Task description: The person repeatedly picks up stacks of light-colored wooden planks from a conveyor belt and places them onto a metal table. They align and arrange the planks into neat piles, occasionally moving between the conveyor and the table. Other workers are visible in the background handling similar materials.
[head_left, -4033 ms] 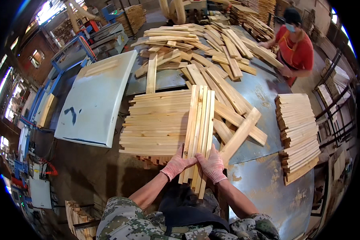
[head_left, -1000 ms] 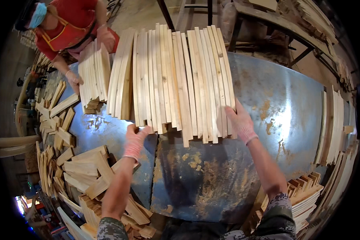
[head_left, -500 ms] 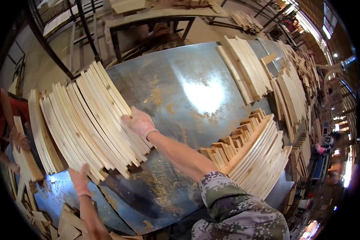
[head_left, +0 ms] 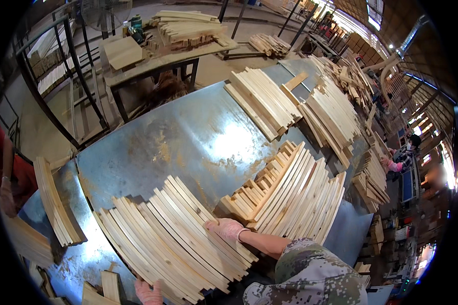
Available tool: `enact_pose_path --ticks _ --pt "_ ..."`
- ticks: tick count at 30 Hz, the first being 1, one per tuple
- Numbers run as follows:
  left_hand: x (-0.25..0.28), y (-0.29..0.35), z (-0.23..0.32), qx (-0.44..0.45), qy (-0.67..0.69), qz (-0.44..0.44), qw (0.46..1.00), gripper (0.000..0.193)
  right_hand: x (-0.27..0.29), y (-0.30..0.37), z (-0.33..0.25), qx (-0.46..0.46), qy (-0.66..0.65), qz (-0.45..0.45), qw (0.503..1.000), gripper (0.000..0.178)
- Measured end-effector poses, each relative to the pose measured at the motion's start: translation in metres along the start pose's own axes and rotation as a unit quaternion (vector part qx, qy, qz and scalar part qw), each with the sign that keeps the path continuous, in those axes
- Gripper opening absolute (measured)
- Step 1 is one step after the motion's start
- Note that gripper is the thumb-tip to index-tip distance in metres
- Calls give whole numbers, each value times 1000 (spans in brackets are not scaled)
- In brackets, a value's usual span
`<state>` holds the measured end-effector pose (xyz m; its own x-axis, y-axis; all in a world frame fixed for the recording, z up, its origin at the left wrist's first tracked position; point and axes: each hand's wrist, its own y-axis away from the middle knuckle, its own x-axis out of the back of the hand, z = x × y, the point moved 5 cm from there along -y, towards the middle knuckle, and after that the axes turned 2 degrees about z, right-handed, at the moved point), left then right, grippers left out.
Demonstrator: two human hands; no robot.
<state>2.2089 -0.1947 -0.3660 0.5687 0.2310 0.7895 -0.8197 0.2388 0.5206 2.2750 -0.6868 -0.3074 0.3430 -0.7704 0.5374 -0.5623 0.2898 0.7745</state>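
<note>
A row of curved pale wooden slats (head_left: 173, 239), standing side by side, spans the near part of the metal tabletop (head_left: 137, 147). Pink-gloved, my right hand (head_left: 226, 230) is closed over the row's right outer slat, its fingers curled on the upper edge. Against the lower left side of the same row is my left hand (head_left: 148, 293), also in a pink glove. The lower picture edge cuts it off, with thumb and fingers bearing on the slats. Right beside the row lies another stack of slats (head_left: 300, 195), with short upright pieces at its far left side.
A few curved slats (head_left: 58, 203) stand at the left, near a person in red (head_left: 20, 162). More slat stacks (head_left: 264, 101) lie along the far right. Beyond the table are a wooden bench (head_left: 163, 61) and a black metal frame (head_left: 68, 66).
The row of slats has slid right and nearer between my hands, away from the few slats at the left and up to the right stack. The view has shifted too.
</note>
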Motion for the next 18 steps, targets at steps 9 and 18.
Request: enact_pose_path --ticks 9,18 --pt "-15 -53 4 222 600 99 762 56 4 -28 -37 -22 -31 11 999 93" --pt "53 -8 63 235 710 128 652 85 6 -36 -34 -2 0 7 1000 95"
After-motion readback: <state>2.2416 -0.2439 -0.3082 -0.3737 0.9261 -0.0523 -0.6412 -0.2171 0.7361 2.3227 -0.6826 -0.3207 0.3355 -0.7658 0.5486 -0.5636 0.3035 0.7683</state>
